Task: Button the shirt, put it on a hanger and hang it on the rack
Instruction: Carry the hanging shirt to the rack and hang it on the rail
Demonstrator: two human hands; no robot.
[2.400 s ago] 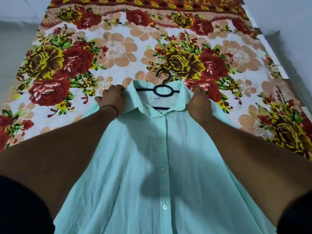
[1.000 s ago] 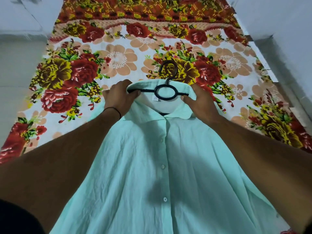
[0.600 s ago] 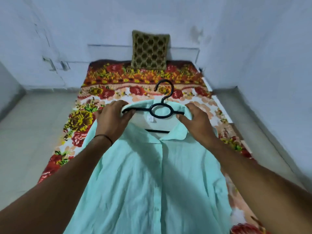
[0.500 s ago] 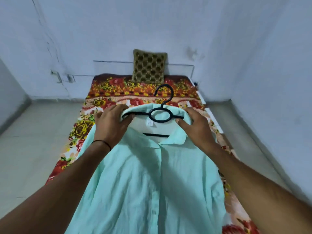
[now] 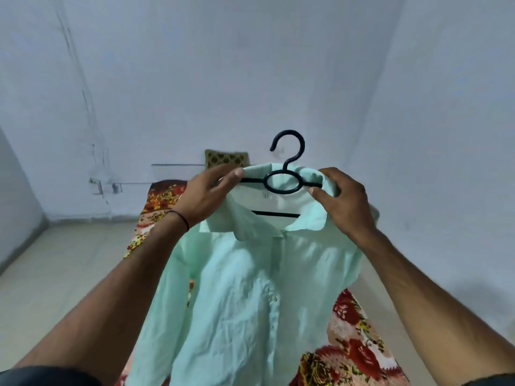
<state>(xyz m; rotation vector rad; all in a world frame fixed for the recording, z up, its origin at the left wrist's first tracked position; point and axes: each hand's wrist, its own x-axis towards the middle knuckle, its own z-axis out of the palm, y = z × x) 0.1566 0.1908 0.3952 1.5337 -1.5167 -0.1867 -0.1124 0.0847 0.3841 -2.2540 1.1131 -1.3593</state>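
Note:
A mint-green shirt (image 5: 245, 296), buttoned down its front, hangs in the air on a black plastic hanger (image 5: 282, 183). The hanger's hook stands up above the collar. My left hand (image 5: 207, 195) grips the shirt's left shoulder and that end of the hanger. On the other side, my right hand (image 5: 344, 201) grips the right shoulder and the hanger arm under the collar. The shirt's lower part drops out of the frame at the bottom. No rack is in view.
Below the shirt lies a mattress with a red and yellow floral sheet (image 5: 354, 349). A patterned cushion (image 5: 225, 158) leans on the pale far wall (image 5: 223, 79). Beige floor (image 5: 55, 274) spreads to the left, and another wall closes the right side.
Both hands have lifted the shirt on its hanger off the floral sheet and raised it upright. My view has tilted up from the mattress to the far wall.

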